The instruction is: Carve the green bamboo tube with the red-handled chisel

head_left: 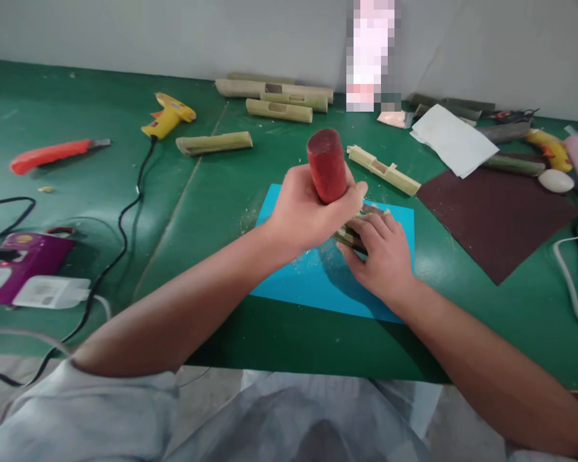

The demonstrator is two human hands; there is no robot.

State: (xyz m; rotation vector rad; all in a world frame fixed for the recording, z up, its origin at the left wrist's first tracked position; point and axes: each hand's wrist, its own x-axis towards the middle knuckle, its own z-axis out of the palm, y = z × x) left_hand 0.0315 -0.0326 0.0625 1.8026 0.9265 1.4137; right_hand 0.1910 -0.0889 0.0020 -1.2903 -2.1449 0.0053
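Observation:
My left hand (301, 208) is closed in a fist around the thick red handle (327, 168) of a tool, its butt end facing up towards me. A flat greyish-brown piece (372, 210), perhaps its blade, shows just past my thumb; most of the tool's working end is hidden. Close beside it, my right hand (383, 253) presses a short bamboo piece (349, 237) down, fingers bent over it. Beneath both hands lies a blue sheet (289, 282), dotted with pale shavings at its left.
Cut bamboo tubes (279, 110) lie along the back, with a notched one (384, 170) nearer. A yellow glue gun (168, 117), red utility knife (58, 154) and purple power strip (43, 256) with cords are left. White paper (455, 140) overlaps a brown sheet (498, 224) at right.

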